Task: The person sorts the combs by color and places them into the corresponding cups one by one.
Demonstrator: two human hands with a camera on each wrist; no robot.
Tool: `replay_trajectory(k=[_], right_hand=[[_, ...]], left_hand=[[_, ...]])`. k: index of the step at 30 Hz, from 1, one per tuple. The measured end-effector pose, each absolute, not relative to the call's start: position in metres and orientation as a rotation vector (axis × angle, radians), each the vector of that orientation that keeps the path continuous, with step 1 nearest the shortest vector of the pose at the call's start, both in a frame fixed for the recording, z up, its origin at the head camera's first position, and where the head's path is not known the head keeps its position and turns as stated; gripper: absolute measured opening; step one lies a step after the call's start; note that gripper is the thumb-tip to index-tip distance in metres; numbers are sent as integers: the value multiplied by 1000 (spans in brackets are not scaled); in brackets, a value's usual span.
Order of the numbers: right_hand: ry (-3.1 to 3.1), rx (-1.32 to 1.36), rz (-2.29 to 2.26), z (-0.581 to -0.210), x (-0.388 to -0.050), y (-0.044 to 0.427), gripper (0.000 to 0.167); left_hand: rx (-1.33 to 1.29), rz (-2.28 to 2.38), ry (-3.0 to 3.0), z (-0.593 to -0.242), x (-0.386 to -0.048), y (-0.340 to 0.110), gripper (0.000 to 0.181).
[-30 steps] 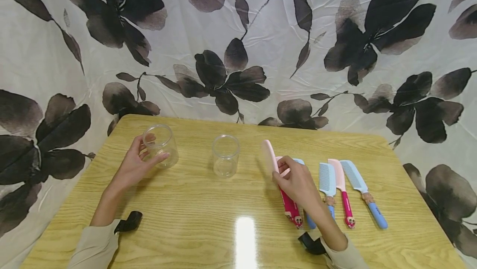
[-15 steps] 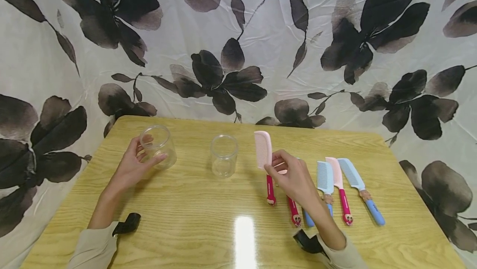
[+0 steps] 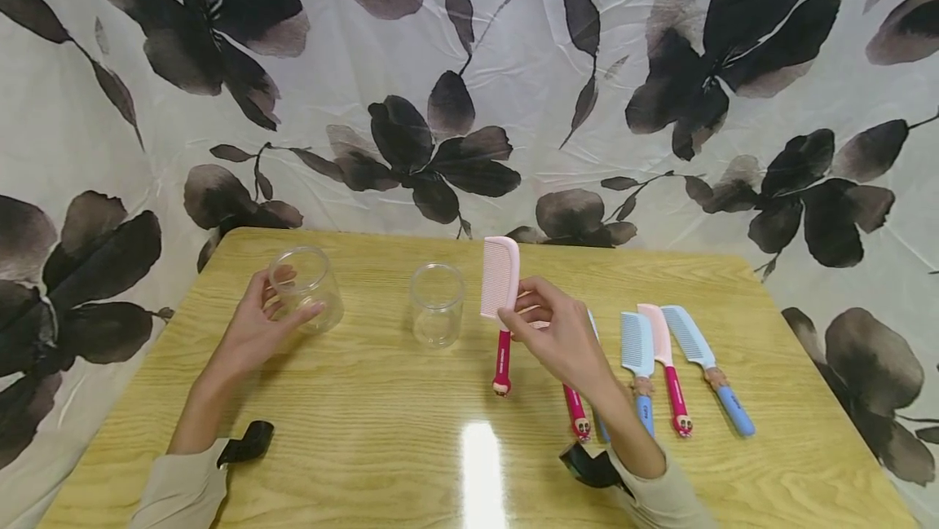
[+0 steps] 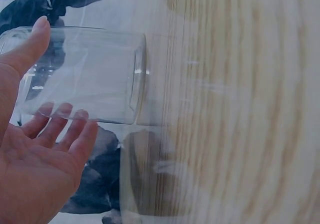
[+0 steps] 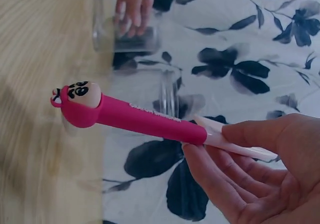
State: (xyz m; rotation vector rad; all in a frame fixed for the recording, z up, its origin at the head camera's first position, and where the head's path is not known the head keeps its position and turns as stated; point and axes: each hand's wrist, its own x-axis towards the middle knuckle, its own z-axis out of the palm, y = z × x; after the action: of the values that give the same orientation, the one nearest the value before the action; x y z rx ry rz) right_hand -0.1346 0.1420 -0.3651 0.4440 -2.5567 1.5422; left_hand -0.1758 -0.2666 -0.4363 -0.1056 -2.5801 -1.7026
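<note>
My left hand (image 3: 260, 329) holds a clear jar (image 3: 326, 309) at the table's left, thumb on one side and fingers on the other. In the left wrist view the jar (image 4: 100, 74) stands on the wood. My right hand (image 3: 561, 333) pinches a pink comb (image 3: 501, 276) near where its toothed head meets the magenta handle. The comb is upright above the table, teeth facing left. The right wrist view shows the comb's handle (image 5: 150, 121) ending in a cartoon head. A second clear jar (image 3: 437, 305) stands between the hands, left of the comb.
Right of and under my right arm lie more combs: a light blue comb (image 3: 637, 341), a pink comb (image 3: 676, 398) and another blue comb (image 3: 734, 407). A magenta handle (image 3: 575, 413) shows partly behind the arm. Patterned cloth (image 3: 557, 105) hangs behind the wooden table (image 3: 367, 431).
My right hand has lifted the pink comb off the pile and carried it left and upward, turning its toothed side into view. My left hand stays at its jar.
</note>
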Motion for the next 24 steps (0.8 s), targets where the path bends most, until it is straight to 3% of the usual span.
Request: replay_trajectory(k=[24], right_hand=[[-2368, 478, 1917, -346, -150, 95, 28]], left_hand=[[-96, -1726, -2580, -433, -177, -265, 81]])
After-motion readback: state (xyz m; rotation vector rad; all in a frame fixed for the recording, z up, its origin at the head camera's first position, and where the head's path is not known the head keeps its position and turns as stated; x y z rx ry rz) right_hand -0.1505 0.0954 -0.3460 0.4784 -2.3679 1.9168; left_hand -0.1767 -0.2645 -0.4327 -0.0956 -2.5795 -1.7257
